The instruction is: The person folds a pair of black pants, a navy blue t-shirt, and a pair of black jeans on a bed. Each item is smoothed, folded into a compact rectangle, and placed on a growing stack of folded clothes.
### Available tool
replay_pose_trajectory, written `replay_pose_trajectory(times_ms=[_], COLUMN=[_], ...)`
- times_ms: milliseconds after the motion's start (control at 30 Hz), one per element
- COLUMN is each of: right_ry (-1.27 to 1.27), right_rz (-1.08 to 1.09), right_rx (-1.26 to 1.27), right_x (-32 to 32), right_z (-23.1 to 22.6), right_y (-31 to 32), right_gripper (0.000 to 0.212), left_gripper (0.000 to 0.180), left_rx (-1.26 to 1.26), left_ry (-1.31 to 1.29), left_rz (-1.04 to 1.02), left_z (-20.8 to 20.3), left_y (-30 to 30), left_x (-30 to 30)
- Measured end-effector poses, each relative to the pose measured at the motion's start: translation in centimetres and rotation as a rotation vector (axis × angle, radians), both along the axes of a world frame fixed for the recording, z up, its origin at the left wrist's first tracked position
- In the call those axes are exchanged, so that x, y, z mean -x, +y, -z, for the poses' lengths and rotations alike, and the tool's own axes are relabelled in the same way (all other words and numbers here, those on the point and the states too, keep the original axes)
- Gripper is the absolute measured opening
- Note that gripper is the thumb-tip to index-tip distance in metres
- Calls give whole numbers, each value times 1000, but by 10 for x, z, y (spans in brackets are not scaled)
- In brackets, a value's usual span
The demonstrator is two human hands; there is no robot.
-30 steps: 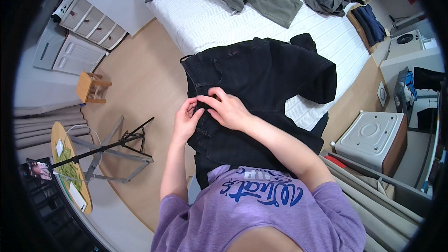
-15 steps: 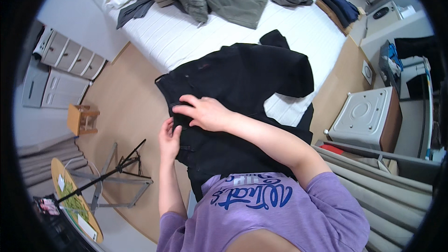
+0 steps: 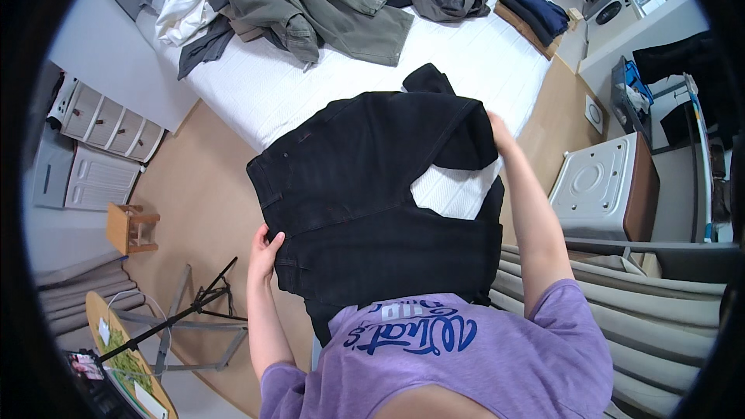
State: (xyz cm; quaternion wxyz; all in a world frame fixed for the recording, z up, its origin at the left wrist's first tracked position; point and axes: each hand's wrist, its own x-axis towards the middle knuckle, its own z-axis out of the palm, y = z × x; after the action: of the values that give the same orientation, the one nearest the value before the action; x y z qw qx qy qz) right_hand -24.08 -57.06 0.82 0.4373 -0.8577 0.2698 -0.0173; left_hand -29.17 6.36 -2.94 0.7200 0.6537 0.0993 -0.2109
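Observation:
A pair of black jeans [image 3: 349, 178] lies spread over the near edge of the bed, its waistband to the left and its legs to the right. The far leg is bent back on itself, with white bedding showing between the legs. My left hand [image 3: 266, 252] pinches the waistband, thumb on top and fingers partly beneath the cloth. At the folded far leg, my right hand [image 3: 497, 133] touches the outer edge of the fabric; its fingers are hidden behind the leg.
Heaped grey-green clothes [image 3: 318, 12] cover the far side of the white bed [image 3: 209, 93]. Folded dark clothes [image 3: 535, 12] sit at its far right corner. A tripod [image 3: 206, 295] and a wooden stool [image 3: 132, 229] stand left; a white-topped cabinet [image 3: 597, 186] stands right.
My right hand has left the waistband and moved right to the folded leg. My left hand stays at the waistband, a little lower. The jeans now lie flatter.

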Motion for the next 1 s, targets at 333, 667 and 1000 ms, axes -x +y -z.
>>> replay_pose_trajectory(times_ms=[333, 667, 1000], right_ry=[-343, 198, 285], right_rz=[155, 467, -15], right_rx=[222, 23, 99], right_x=[-31, -11, 170], right_z=[-81, -129, 71], right_y=[-29, -211, -112], right_gripper=[56, 81, 66], left_gripper=[34, 17, 23], left_rx=[-213, -21, 137], left_ry=[-364, 8, 73], left_rz=[-204, -132, -77], left_z=[-83, 4, 21], left_y=[37, 67, 66], left_x=[-8, -37, -30])
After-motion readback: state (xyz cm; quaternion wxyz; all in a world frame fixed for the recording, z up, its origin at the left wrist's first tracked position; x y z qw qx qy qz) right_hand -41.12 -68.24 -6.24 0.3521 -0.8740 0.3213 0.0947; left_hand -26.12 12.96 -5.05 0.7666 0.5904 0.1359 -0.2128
